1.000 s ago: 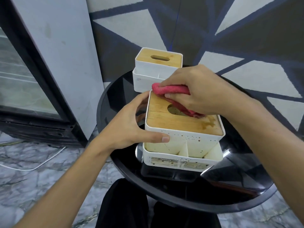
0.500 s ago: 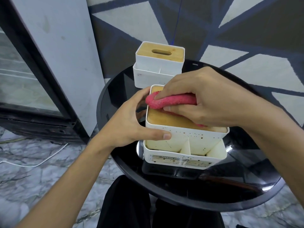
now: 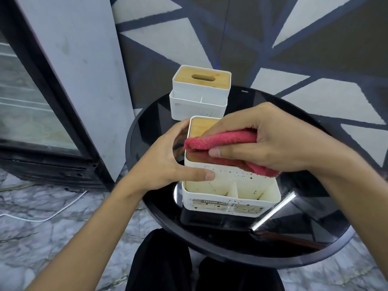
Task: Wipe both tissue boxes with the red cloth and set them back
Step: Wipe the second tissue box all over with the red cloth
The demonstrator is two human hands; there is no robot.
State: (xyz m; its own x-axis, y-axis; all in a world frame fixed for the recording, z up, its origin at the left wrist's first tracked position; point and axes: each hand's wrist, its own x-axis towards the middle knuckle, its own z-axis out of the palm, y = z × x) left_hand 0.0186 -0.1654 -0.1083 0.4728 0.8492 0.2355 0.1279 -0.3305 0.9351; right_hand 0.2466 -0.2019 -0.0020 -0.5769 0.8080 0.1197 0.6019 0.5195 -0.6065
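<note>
Seen from beside the seated person. A wall point(image 3: 315, 38) painted with grey and white triangles is filling the background, and a marbled floor point(image 3: 52, 248) is spreading out below it. At the left a dark-framed glass door point(image 3: 25, 101) is standing, with a grey panel point(image 3: 79, 70) leaning across its right edge. A round black table point(image 3: 315, 238) with a glossy top is standing against the wall, and the person's black trousers point(image 3: 163, 265) are showing beneath its near rim.

Both boxes are sitting on the table. The near tissue box point(image 3: 231, 185), white with dark specks on its front wall and a divided tray at its base, is standing close to the table's near side; its bamboo lid point(image 3: 201, 127) is mostly covered by the hands. The far tissue box point(image 3: 199, 95), of the same build and with an oval slot in its lid, is standing just behind it at the table's far edge, untouched.

The right hand point(image 3: 279, 141) is reaching over the near box with its fingers and thumb closed tightly around the red cloth point(image 3: 222, 139), which is folded into a thick pad. The pad is pressing on the lid near its front edge, and a loose end is hanging over the front wall toward the right corner. The left hand point(image 3: 165, 164) is clamping the near box at its left corner, the thumb lying along the front wall and the fingers wrapping round the left side.

A thin white cable point(image 3: 52, 215) is trailing over the floor at the left.
</note>
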